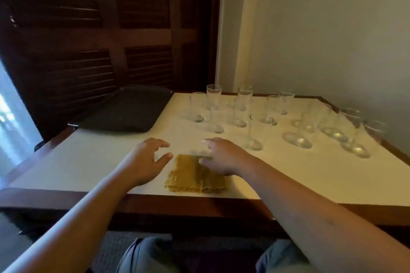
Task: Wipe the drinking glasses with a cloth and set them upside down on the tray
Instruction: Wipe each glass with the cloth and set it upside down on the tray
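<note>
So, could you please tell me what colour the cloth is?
The cloth is mustard yellow, seen best in the head view, near the table's front edge.

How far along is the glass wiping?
Nothing looks done: the tray holds nothing, and the glasses stand upright on the table. In hand: the left hand is beside the cloth, the right hand over it, grip blurred. Left: wiping and upending every glass.

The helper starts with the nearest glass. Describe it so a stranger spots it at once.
Find the pale table and the yellow cloth lying at its near edge. Just beyond the cloth, to the right, stands the glass. It is alone in front of the whole group and closer to the cloth than any other.
</note>
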### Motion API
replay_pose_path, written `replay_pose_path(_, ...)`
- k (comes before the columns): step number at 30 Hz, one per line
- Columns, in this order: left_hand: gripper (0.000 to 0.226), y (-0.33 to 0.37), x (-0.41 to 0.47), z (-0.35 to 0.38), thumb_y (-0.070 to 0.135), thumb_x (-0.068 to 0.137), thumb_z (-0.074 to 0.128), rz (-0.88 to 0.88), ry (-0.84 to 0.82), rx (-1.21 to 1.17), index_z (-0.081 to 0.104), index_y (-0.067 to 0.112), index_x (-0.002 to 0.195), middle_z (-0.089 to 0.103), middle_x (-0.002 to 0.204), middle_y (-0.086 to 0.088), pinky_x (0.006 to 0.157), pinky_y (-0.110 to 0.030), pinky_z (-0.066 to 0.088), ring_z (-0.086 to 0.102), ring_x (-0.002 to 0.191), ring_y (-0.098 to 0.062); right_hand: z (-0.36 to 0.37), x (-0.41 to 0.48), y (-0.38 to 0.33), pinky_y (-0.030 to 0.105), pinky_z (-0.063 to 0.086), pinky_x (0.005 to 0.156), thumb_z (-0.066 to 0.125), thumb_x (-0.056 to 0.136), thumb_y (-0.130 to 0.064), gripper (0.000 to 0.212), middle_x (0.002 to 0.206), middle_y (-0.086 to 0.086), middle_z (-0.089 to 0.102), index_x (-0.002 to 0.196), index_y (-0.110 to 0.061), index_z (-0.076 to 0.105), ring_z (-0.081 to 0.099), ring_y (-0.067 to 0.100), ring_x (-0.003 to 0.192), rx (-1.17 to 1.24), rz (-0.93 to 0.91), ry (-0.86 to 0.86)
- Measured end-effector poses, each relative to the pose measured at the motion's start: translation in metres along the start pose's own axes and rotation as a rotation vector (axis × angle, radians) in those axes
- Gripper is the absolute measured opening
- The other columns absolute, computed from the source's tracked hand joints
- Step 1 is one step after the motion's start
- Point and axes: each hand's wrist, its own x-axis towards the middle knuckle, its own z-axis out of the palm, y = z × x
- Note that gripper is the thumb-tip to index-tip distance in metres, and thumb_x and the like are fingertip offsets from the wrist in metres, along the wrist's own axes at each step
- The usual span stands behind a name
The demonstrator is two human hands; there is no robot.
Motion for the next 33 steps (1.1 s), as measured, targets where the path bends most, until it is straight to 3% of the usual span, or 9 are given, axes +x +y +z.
replay_pose_path(2, 0.041, 0.0, -0.003, 0.006, 0.045, 0.097, 0.061, -0.024, -0.011, -0.008, 0.06, 0.028, 0.134, 0.058, 0.139, 0.005, 0.098, -0.027, 0.045, 0.057, 0.121, -0.012, 0.009, 0.004, 0.0, 0.04, 0.041, 0.111, 0.062, 0.096, -0.044, 0.07, 0.155, 0.009, 0.041, 0.155, -0.017, 0.035, 0.045, 0.029, 0.138, -0.021, 0.034, -0.026)
replay_pose_path(7, 0.042, 0.01, 0.002, 0.024, 0.042, 0.099, 0.059, -0.001, -0.053, 0.002, 0.056, 0.027, 0.138, 0.056, 0.143, 0.005, 0.106, -0.037, 0.046, 0.055, 0.126, -0.014, 0.003, 0.004, 0.013, 0.033, 0.049, 0.089, 0.07, 0.094, -0.032, 0.04, 0.126, 0.006, 0.066, 0.13, -0.015, 0.065, 0.062, 0.025, 0.114, 0.053, 0.092, -0.128)
replay_pose_path(10, 0.042, 0.024, 0.013, 0.033, 0.041, 0.099, 0.059, 0.03, -0.082, -0.004, 0.056, 0.027, 0.138, 0.056, 0.143, 0.005, 0.107, -0.035, 0.046, 0.054, 0.126, -0.013, -0.015, -0.01, 0.033, 0.035, 0.053, 0.081, 0.075, 0.091, -0.026, 0.028, 0.114, 0.004, 0.066, 0.115, -0.018, 0.066, 0.064, 0.023, 0.099, 0.069, 0.112, -0.175)
replay_pose_path(13, 0.041, 0.042, 0.025, 0.047, 0.04, 0.1, 0.059, 0.078, -0.106, -0.034, 0.055, 0.027, 0.138, 0.056, 0.141, 0.005, 0.104, -0.033, 0.046, 0.054, 0.124, -0.013, -0.032, -0.031, 0.065, 0.029, 0.047, 0.064, 0.072, 0.088, -0.016, 0.022, 0.103, 0.001, 0.058, 0.1, -0.025, 0.056, 0.058, 0.018, 0.085, 0.061, 0.173, -0.098)
replay_pose_path(17, 0.041, 0.07, 0.04, 0.072, 0.034, 0.099, 0.061, 0.132, -0.143, -0.147, 0.054, 0.025, 0.139, 0.055, 0.141, 0.002, 0.104, -0.036, 0.048, 0.055, 0.121, -0.013, -0.045, -0.063, 0.103, 0.031, 0.038, 0.066, 0.068, 0.084, -0.017, 0.028, 0.092, -0.007, 0.047, 0.082, -0.032, 0.045, 0.05, 0.017, 0.084, -0.097, 0.132, 0.203)
replay_pose_path(19, 0.046, 0.089, 0.052, 0.088, 0.031, 0.098, 0.063, 0.139, -0.157, -0.22, 0.051, 0.023, 0.142, 0.055, 0.141, 0.002, 0.104, -0.035, 0.048, 0.055, 0.122, -0.012, -0.041, -0.08, 0.116, 0.031, 0.037, 0.065, 0.068, 0.082, -0.016, 0.029, 0.093, -0.007, 0.044, 0.083, -0.029, 0.042, 0.045, 0.016, 0.082, -0.17, 0.058, 0.351)
replay_pose_path(23, 0.069, 0.127, 0.076, 0.118, 0.031, 0.094, 0.07, 0.117, -0.158, -0.395, 0.034, 0.025, 0.153, 0.046, 0.15, 0.003, 0.104, -0.037, 0.05, 0.05, 0.133, -0.018, -0.016, -0.111, 0.128, 0.037, 0.044, 0.061, 0.057, 0.078, -0.016, 0.023, 0.099, -0.003, 0.048, 0.087, -0.027, 0.039, 0.046, 0.02, 0.078, -0.24, -0.096, 0.431)
replay_pose_path(29, 0.109, 0.16, 0.107, 0.149, 0.034, 0.084, 0.081, 0.003, -0.17, -0.492, 0.005, 0.029, 0.161, 0.026, 0.165, 0.001, 0.118, -0.049, 0.036, 0.032, 0.149, -0.021, 0.004, -0.125, 0.145, 0.046, 0.047, 0.061, 0.03, 0.079, -0.026, 0.011, 0.1, -0.002, 0.05, 0.088, -0.027, 0.037, 0.048, 0.025, 0.08, -0.139, -0.033, 0.344)
replay_pose_path(33, 0.116, 0.169, 0.127, 0.158, 0.035, 0.079, 0.086, -0.036, -0.144, -0.556, 0.004, 0.032, 0.16, 0.03, 0.163, 0.001, 0.119, -0.048, 0.035, 0.032, 0.148, -0.022, -0.007, -0.12, 0.143, 0.04, 0.049, 0.069, 0.042, 0.079, -0.035, 0.016, 0.098, -0.008, 0.048, 0.091, -0.026, 0.046, 0.046, 0.016, 0.085, -0.087, 0.033, 0.265)
